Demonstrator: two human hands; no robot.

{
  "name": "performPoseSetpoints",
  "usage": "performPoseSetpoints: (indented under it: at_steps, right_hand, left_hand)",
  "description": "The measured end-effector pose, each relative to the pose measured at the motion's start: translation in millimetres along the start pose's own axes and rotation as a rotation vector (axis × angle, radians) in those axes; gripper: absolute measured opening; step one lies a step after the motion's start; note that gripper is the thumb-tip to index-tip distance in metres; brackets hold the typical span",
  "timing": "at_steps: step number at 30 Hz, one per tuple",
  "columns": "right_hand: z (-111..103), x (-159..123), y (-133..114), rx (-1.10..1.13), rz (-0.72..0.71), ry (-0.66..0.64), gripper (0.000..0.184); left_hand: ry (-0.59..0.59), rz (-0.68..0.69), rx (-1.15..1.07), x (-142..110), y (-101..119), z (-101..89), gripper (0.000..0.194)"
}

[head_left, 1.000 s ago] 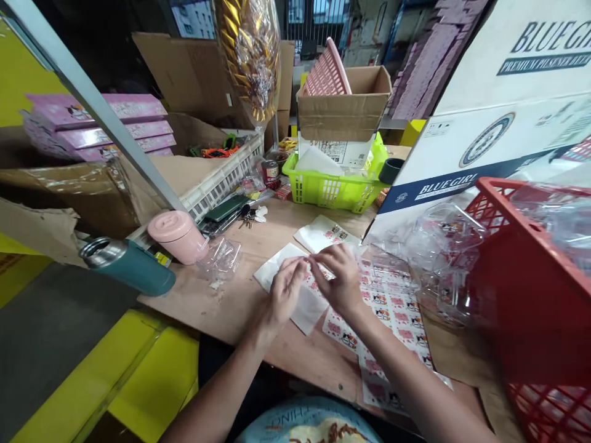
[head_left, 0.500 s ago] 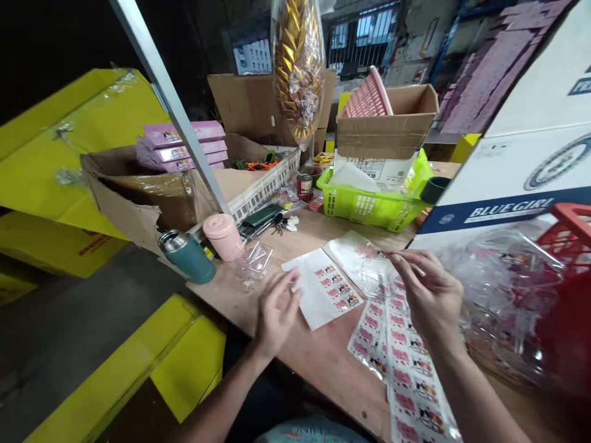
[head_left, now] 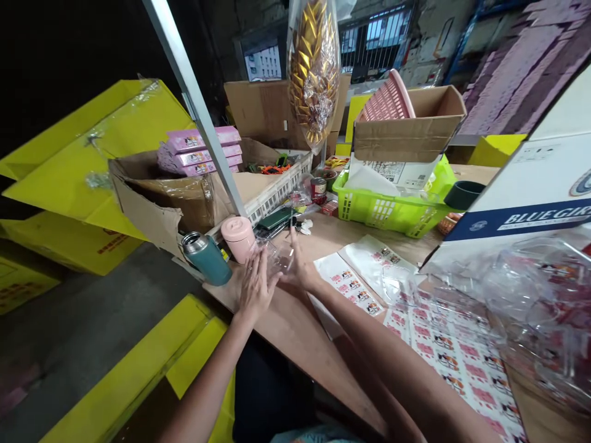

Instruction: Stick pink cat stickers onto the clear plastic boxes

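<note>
Small clear plastic pieces (head_left: 279,257) lie in a pile on the table beside a pink lidded cup (head_left: 237,239). My left hand (head_left: 255,288) rests against the pile's near left side, fingers stretched out. On the other side stands my right hand (head_left: 301,266), its fingers straight and thumb apart, touching or very close to the pieces. Right of my hands lies a white sheet with cat stickers (head_left: 353,284), partly under my right forearm. Another sticker sheet (head_left: 383,258) lies behind it. More sticker sheets (head_left: 443,341) spread to the right, with clear plastic trays (head_left: 399,284) on top.
A teal bottle (head_left: 207,258) stands at the table's left edge. Behind are a dark green phone (head_left: 276,218), keys (head_left: 302,226) and a lime basket (head_left: 383,212). Clear plastic packaging (head_left: 530,295) heaps at the right. A metal post (head_left: 198,111) rises at the left.
My right hand has left the sticker sheets and crossed left to the clear plastic pieces. My left hand has moved from the white sheet to the same pile. The view has shifted slightly.
</note>
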State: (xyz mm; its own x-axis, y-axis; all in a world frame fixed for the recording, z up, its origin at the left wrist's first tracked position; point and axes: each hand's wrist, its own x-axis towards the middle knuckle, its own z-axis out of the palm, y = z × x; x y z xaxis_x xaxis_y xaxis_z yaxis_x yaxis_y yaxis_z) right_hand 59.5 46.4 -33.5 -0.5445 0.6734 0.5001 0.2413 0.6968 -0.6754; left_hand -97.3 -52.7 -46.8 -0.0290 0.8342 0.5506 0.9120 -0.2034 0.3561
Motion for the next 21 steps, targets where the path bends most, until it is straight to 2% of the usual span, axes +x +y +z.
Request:
performPoseSetpoints:
  at_steps: [3, 5, 6, 7, 8, 10, 12, 14, 16, 18, 20, 21]
  right_hand:
    - [-49, -20, 7, -0.013, 0.009, 0.029, 0.127]
    - [-84, -37, -2, -0.004, -0.025, -0.036, 0.127]
    - [-99, -45, -10, 0.005, -0.05, -0.09, 0.127]
    - [-112, -52, -19, 0.011, -0.071, -0.151, 0.128]
    - [-122, -58, -28, 0.014, -0.086, -0.212, 0.128]
    - [-138, -68, -42, 0.005, -0.101, -0.309, 0.128]
    - [-148, -78, -48, -0.003, -0.081, -0.333, 0.127]
    - [-151, -90, -43, 0.012, 0.015, -0.253, 0.129]
    - [-151, -100, -35, 0.092, 0.19, -0.148, 0.128]
    - [-150, -108, -29, 0.197, 0.372, -0.083, 0.118]
    - [-152, -115, -32, 0.231, 0.466, -0.005, 0.107]
    - [-155, -120, -37, 0.229, 0.479, 0.06, 0.103]
  left_hand:
    - [0.038, -0.013, -0.099, 0, 5, -6.6, 0.072]
    - [0.105, -0.102, -0.284, 7, 23, -9.5, 0.064]
    - [0.096, -0.176, -0.428, 12, 36, -10.2, 0.059]
    - [0.028, -0.257, -0.605, 19, 51, -10.5, 0.056]
    - [-0.1, -0.33, -0.803, 25, 65, -10.6, 0.054]
    - [-0.443, -0.413, -1.169, 36, 91, -10.1, 0.055]
    - [-0.686, -0.405, -1.39, 39, 110, -9.4, 0.056]
    - [-0.796, -0.322, -1.454, 33, 120, -7.6, 0.062]
    - [-0.803, -0.24, -1.368, 22, 127, -2.8, 0.067]
    - [-0.715, -0.233, -1.219, 12, 134, 5.3, 0.05]
    - [-0.598, -0.348, -1.202, 6, 143, 13.6, 0.026]
    - [-0.569, -0.434, -1.266, 4, 147, 16.3, 0.023]
